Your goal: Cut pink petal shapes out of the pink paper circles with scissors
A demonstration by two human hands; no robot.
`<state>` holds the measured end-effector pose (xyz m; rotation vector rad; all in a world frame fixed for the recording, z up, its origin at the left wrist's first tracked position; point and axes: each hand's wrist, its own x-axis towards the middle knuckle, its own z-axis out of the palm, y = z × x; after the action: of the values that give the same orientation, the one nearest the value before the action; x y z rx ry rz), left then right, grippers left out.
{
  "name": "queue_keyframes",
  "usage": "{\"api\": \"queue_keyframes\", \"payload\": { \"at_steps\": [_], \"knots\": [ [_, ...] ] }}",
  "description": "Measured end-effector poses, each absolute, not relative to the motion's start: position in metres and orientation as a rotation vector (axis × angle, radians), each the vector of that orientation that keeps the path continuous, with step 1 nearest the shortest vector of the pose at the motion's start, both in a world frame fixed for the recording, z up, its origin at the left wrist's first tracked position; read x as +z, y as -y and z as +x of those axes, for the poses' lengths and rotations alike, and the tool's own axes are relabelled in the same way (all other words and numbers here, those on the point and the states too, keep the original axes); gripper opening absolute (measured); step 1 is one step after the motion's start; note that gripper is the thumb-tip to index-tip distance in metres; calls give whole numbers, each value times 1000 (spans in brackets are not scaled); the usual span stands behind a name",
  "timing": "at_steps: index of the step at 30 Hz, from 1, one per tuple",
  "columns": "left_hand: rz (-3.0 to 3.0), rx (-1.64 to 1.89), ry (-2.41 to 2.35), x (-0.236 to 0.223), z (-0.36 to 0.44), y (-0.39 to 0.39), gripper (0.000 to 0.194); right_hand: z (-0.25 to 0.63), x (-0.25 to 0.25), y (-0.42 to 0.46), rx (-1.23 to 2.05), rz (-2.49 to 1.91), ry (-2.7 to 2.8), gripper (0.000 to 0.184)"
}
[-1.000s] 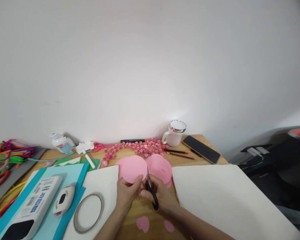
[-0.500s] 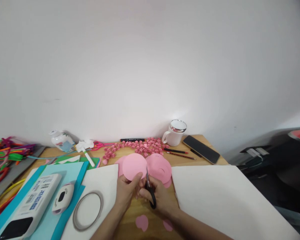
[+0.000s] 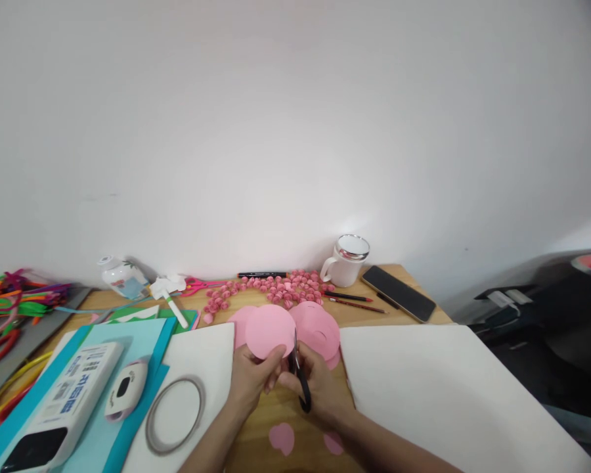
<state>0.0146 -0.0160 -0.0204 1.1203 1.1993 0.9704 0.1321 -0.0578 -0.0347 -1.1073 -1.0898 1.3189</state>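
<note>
My left hand (image 3: 250, 381) pinches the lower edge of a pink paper disc (image 3: 270, 330) and holds it upright above the wooden table (image 3: 280, 414). My right hand (image 3: 320, 387) grips black-handled scissors (image 3: 299, 374), whose blades point up at the disc's right edge. More pink paper circles (image 3: 318, 328) lie flat just behind the hands. Two small pink paper offcuts (image 3: 282, 439) lie on the wood near my wrists.
A pile of small pink paper roses (image 3: 270, 290), a marker, pencils, a white mug (image 3: 347, 261) and a phone (image 3: 398, 293) sit at the back. White sheets (image 3: 448, 394) flank the hands; a wire ring (image 3: 174, 415), hole punch (image 3: 127, 391), box and blue paper lie left. Colourful pipe cleaners (image 3: 10, 309) fill the far left.
The pink disc has turned slightly in my left hand and shifted a little right. The scissors stay at its edge, with both hands nearly in place.
</note>
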Motion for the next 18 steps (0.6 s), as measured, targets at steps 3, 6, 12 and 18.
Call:
{"api": "queue_keyframes", "payload": {
  "at_steps": [3,6,12,18],
  "knots": [
    [1131,964,-1184,-19,15,16,45,132,-33,59,1324,-1129,1088,37],
    [1112,981,-1188,-17,15,16,43,132,-33,59,1334,-1142,1091,36],
    [1086,1010,-1168,-18,15,17,40,132,-34,60,1327,-1183,1080,32],
    [1085,1009,-1168,-25,12,13,41,132,-32,60,1384,-1203,1022,31]
  ]
}}
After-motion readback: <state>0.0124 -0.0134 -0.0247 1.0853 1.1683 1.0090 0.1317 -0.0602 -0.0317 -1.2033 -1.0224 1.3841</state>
